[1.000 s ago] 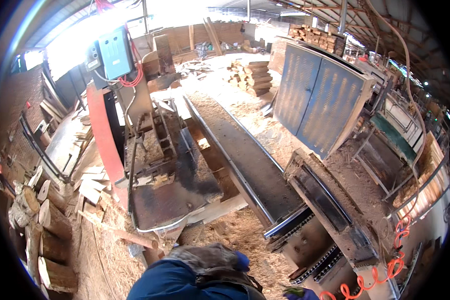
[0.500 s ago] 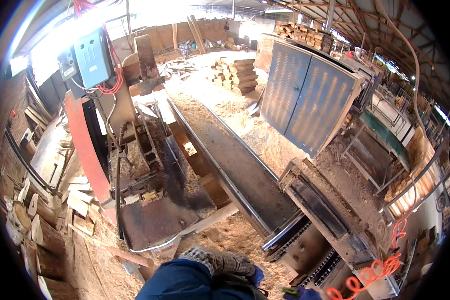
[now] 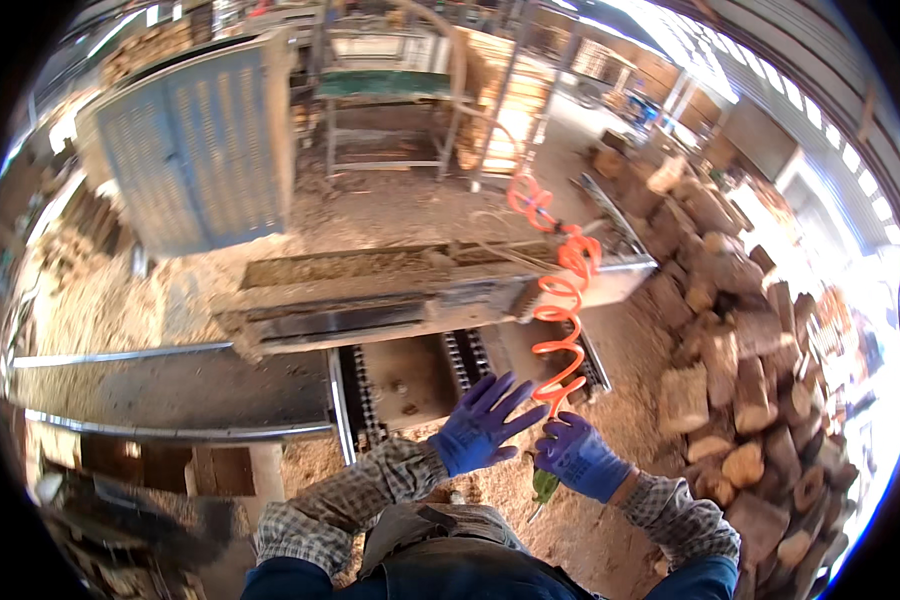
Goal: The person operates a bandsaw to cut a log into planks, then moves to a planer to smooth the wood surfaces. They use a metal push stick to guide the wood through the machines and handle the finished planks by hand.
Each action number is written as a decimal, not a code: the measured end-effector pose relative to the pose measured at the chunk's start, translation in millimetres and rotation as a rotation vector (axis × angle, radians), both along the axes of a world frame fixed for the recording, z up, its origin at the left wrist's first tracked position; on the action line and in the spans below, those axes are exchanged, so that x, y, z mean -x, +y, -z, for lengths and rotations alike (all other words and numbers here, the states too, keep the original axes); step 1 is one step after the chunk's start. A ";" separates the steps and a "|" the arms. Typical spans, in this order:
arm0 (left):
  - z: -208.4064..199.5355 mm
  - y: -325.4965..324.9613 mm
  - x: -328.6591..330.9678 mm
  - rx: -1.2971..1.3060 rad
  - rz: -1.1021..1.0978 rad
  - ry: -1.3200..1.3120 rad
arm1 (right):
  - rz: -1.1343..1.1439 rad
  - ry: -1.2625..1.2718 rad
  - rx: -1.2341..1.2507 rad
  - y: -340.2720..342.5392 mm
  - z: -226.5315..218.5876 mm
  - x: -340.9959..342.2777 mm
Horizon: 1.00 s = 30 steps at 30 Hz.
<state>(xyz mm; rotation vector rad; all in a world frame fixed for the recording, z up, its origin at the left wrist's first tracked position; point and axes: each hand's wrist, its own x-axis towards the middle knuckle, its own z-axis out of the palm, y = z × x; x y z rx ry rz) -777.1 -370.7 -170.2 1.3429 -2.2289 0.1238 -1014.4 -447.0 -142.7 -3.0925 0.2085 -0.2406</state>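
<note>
My right hand (image 3: pixel 584 462), in a purple-blue glove, is closed around a green air blow gun (image 3: pixel 544 485) whose thin nozzle points downward. An orange coiled air hose (image 3: pixel 560 350) comes down to this hand from the machine's far side. Close by on the left, my left hand (image 3: pixel 473 430) is in a matching glove, its fingers spread and nothing in them. It is held near the lower end of the hose, in front of a machine bed with chain conveyors (image 3: pixel 462 358). Checked sleeve covers (image 3: pixel 355 500) wrap both forearms.
A long sawdust-covered beam (image 3: pixel 370 305) crosses beyond my hands. The metal trough (image 3: pixel 190 393) runs off to the left. Cut logs (image 3: pixel 735 370) are heaped on the right. Farther back stand a blue two-door cabinet (image 3: pixel 192 150) and a green-topped bench (image 3: pixel 385 84).
My view has swung to the right, bringing the log heap into sight. Both hands have come up from the lower edge, and the green blow gun now shows in my right hand.
</note>
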 end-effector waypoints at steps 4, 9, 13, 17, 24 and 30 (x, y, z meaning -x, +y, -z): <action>-25.8 -56.6 62.9 -0.038 0.406 0.099 | 0.247 -0.126 -0.344 13.8 -43.9 41.9; -40.3 -87.5 129.8 -0.210 0.655 0.031 | 0.147 0.012 -0.224 6.2 -52.2 115.7; -5.7 -133.9 186.2 -0.030 0.718 0.190 | 0.270 -0.185 -0.223 -14.2 -49.0 155.9; 5.8 -166.8 223.4 -0.267 0.706 0.033 | 0.299 -0.296 -0.324 -35.4 -22.5 200.6; 12.7 -189.7 234.1 -0.209 0.311 -0.170 | 1.170 -0.449 0.311 -138.7 66.6 288.5; 0.0 -222.2 236.2 -0.015 -0.007 -0.464 | 0.904 0.011 -0.206 -209.0 317.1 287.9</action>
